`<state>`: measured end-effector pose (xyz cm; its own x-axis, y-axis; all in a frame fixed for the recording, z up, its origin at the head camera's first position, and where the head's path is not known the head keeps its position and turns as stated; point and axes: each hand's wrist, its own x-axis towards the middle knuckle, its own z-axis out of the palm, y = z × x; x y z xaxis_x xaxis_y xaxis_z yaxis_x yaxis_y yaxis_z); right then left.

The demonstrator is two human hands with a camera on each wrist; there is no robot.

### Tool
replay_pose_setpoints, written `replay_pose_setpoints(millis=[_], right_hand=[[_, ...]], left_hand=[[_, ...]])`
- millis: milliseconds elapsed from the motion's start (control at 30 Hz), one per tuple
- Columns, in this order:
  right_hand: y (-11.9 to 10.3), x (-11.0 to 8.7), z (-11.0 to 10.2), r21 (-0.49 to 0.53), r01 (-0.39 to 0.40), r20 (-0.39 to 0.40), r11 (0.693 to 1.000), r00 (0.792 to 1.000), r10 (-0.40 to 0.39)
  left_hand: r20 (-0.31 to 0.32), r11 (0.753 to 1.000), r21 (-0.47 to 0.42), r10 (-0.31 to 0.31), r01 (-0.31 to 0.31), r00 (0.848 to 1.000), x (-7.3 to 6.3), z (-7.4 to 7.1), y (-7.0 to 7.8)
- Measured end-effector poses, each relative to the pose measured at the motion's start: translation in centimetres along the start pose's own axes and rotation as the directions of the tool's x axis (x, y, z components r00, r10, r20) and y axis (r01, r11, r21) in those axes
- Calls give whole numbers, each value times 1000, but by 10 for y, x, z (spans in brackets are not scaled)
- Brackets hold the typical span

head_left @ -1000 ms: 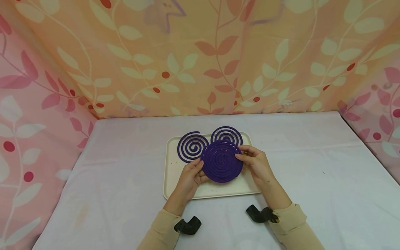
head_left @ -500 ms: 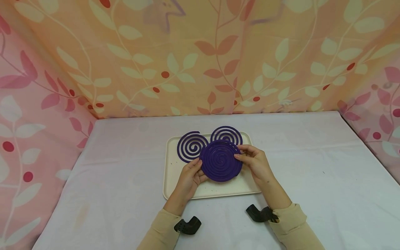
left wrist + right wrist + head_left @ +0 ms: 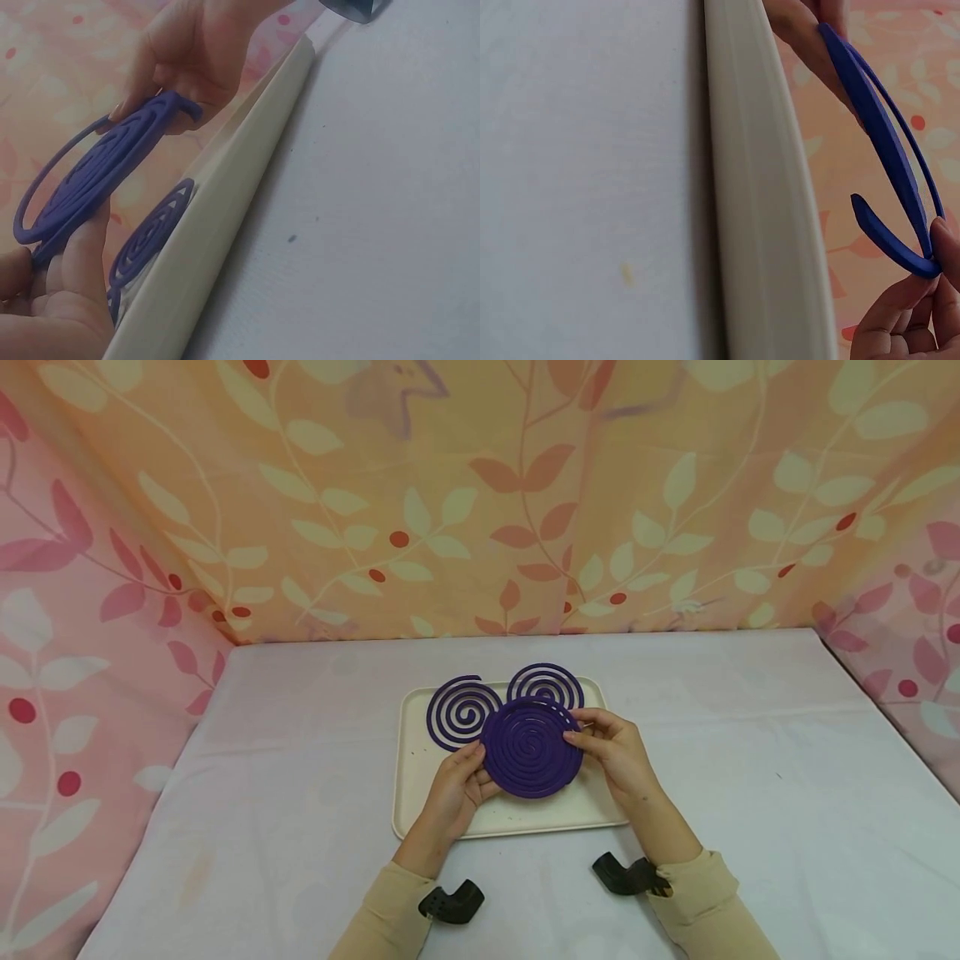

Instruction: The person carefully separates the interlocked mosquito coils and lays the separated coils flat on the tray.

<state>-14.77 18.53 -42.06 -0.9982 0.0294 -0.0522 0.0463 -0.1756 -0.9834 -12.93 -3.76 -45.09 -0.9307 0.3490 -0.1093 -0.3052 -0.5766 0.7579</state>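
Both hands hold a tightly wound double mosquito coil [image 3: 532, 748], a purple disc tilted above the front half of a cream tray [image 3: 525, 827]. My left hand [image 3: 459, 777] grips its left rim, thumb in front and fingers behind. On the opposite rim, my right hand [image 3: 618, 750] pinches it between thumb and fingers. In the right wrist view an outer strand and a curved end of the coil [image 3: 889, 154] stand apart from the rest. Behind, a loose single coil [image 3: 464, 713] lies at the tray's back left. A second single coil [image 3: 545, 681], partly hidden, lies back right.
White cloth covers the table [image 3: 300, 777]. Small dark crumbs dot the tray. A flowered curtain [image 3: 480, 527] hangs along the back and sides. Black wrist-camera mounts [image 3: 452, 902] stick out from both sleeves near the tray's front edge.
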Motion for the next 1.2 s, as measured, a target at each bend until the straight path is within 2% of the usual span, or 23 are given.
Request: replay_pose_setpoints(millis=[467, 833, 1000, 1200], right_hand=[[5, -6, -5, 4, 8, 26, 1000, 1000, -8], [4, -3, -3, -39, -19, 33, 999, 999, 20], [5, -5, -4, -48, -42, 19, 998, 999, 43], [8, -3, -2, -33, -32, 53, 999, 998, 34]], left_hand=[[27, 1000, 31, -8, 8, 1000, -5, -1, -5], [4, 997, 71, 34, -34, 999, -3, -2, -1], [20, 997, 71, 38, -40, 999, -3, -2, -3], [5, 996, 66, 56, -56, 998, -2, -3, -3]])
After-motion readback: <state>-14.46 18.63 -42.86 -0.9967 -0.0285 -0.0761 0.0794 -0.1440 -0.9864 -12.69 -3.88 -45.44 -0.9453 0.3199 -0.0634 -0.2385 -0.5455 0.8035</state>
